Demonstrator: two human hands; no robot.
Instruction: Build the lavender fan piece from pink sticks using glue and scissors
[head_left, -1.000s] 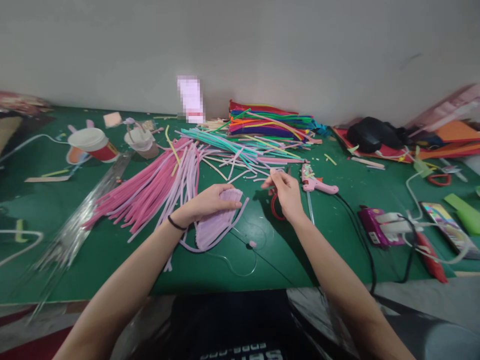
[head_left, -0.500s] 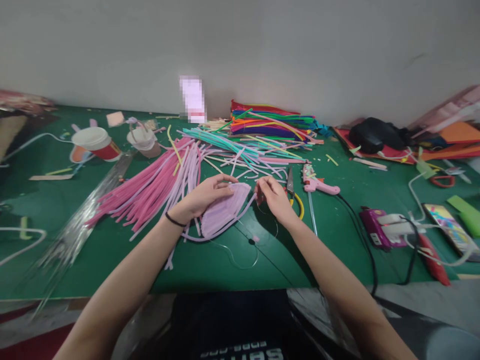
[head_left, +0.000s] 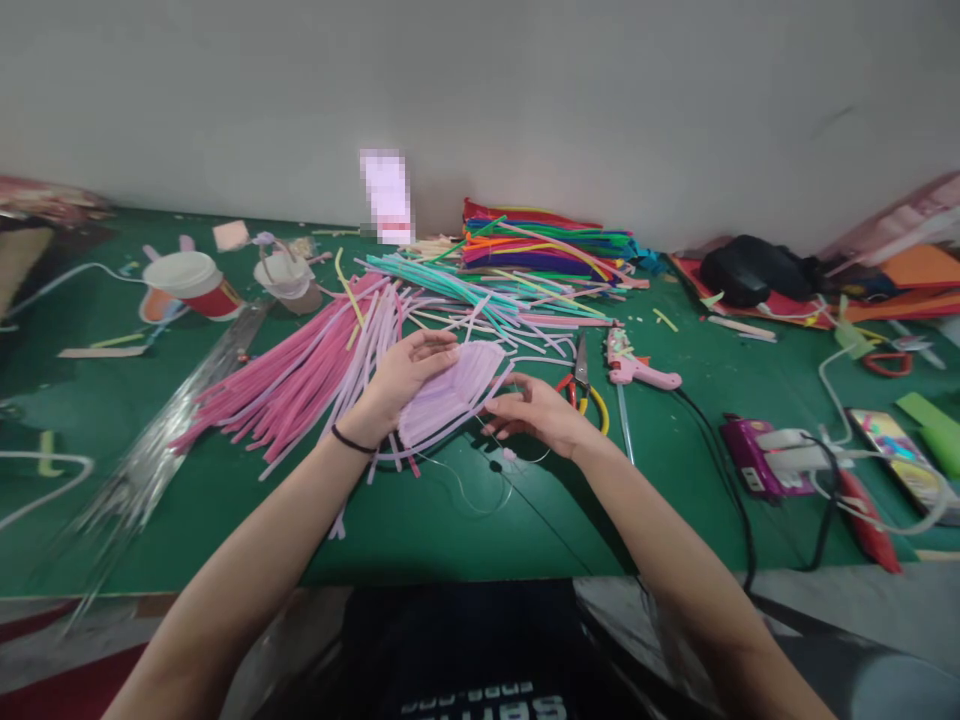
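Observation:
My left hand (head_left: 409, 380) is closed on a flat, leaf-shaped piece of lilac pipe cleaners (head_left: 450, 395), its thumb lying across the upper face. Along the lower edge of that piece runs a loose lilac strand. My right hand (head_left: 536, 412) is at the piece's right edge with its fingers spread; the fingertips are close to the edge or touch it. Beneath the hands, a thin clear thread (head_left: 469, 505) loops over the green table, near a small dark spot and a pale pink bit (head_left: 509, 455).
Pink pipe cleaners (head_left: 277, 385) lie left of my hands, with teal ones (head_left: 442, 290) behind. Yellow-and-red-handled scissors (head_left: 582, 372) and a pink glue gun (head_left: 637, 370) lie to the right, near a purple power block (head_left: 754, 458). Two cups, one a white-and-red cup (head_left: 191, 285), stand at left.
The leaf-shaped piece has tilted and risen slightly with my left hand. My right hand has moved left and down, its fingers going from a pinch to spread.

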